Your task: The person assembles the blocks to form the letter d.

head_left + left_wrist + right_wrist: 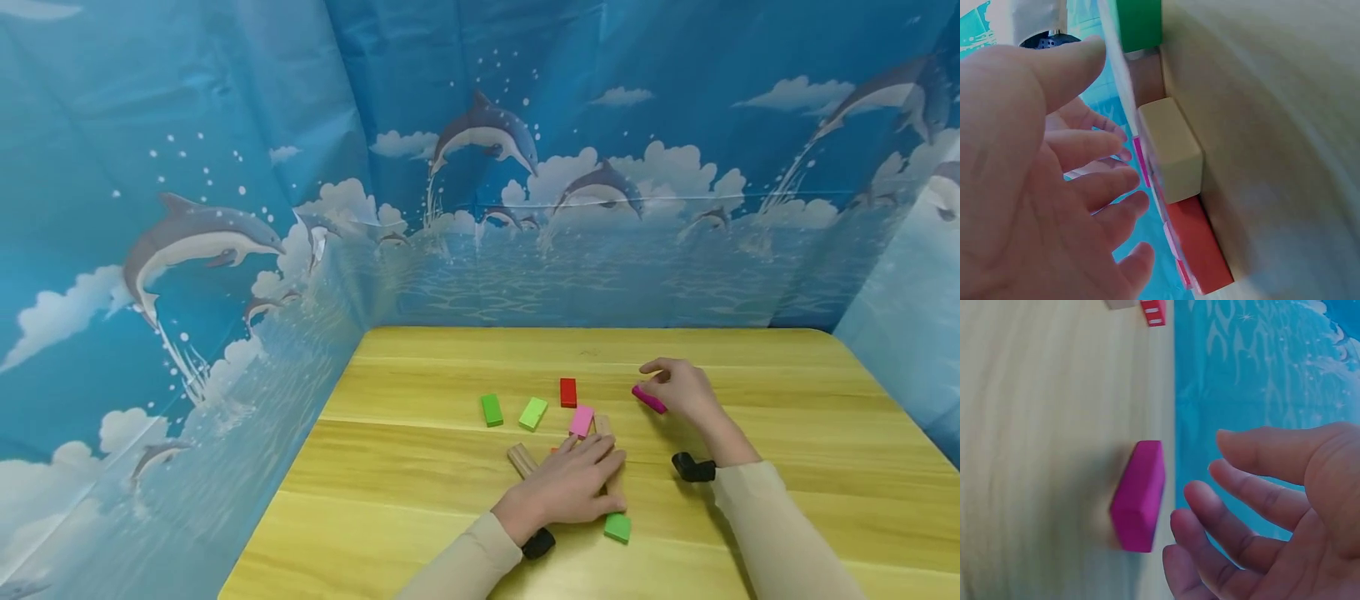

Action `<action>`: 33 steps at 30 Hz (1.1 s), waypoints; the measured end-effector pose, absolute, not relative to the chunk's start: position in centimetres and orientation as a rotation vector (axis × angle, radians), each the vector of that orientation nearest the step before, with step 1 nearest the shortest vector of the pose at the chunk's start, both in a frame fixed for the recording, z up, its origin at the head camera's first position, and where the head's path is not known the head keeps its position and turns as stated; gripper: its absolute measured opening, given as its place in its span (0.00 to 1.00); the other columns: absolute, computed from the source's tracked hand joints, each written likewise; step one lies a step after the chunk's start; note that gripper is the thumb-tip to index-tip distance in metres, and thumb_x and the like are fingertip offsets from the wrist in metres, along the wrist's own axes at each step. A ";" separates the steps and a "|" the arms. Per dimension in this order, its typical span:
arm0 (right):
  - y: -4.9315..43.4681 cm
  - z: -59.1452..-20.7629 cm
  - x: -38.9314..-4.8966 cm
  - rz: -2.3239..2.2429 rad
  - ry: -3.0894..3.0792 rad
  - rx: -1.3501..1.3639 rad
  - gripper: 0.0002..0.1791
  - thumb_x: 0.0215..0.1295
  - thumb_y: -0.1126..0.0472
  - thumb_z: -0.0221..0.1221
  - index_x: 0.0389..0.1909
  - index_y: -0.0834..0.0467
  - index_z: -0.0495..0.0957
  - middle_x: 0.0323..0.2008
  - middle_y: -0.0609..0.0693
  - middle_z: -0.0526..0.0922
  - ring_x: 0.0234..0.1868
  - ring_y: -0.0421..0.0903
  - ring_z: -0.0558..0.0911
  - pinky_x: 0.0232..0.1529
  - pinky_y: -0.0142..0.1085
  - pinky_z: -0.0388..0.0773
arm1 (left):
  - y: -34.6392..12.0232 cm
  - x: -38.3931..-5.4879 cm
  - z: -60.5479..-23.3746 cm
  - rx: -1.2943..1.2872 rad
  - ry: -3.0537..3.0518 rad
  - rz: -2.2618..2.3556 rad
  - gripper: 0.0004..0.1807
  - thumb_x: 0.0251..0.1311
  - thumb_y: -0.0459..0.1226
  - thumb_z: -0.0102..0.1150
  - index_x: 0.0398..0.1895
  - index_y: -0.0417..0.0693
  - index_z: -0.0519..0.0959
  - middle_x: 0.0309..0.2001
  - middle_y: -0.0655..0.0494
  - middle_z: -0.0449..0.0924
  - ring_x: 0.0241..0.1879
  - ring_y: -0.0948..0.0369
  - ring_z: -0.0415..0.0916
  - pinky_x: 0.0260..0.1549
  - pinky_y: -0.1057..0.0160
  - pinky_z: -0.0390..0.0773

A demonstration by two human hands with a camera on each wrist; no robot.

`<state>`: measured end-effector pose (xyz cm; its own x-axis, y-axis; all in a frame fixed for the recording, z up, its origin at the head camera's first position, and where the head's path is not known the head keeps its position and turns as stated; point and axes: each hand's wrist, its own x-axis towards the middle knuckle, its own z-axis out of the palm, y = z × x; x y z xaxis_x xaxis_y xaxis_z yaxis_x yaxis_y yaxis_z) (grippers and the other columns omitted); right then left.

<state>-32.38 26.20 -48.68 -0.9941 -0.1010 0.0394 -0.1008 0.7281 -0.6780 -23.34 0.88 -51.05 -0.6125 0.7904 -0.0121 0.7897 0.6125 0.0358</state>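
My left hand (pixel 566 483) is spread low over a small group of blocks, fingers loosely extended and gripping nothing. Beneath and around it lie a plain wooden block (pixel 522 459), a second wooden block (pixel 617 490) and a green block (pixel 617 528); the hand hides parts of the group. In the left wrist view a red-orange block (pixel 1200 250) lies beyond a wooden block (pixel 1172 144). Farther right, my right hand (pixel 681 392) hovers beside a magenta block (pixel 649 399). The right wrist view shows its fingers curved and apart from that block (pixel 1138 497).
On the wood-grain table (pixel 420 533), a pink block (pixel 581 422), a red block (pixel 568 392), a light green block (pixel 533 414) and a green block (pixel 492 410) lie beyond the left hand. A dolphin-print sheet (pixel 480 275) hangs behind the table and along its sides.
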 end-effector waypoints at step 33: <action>26.8 -50.6 -33.0 -0.976 3.056 -0.164 0.16 0.64 0.61 0.67 0.47 0.69 0.82 0.36 0.60 0.84 0.33 0.53 0.80 0.33 0.45 0.77 | 1.2 -23.7 -50.9 1.317 2.810 -0.026 0.42 0.68 0.67 0.42 0.78 0.54 0.63 0.77 0.60 0.56 0.76 0.63 0.51 0.72 0.56 0.54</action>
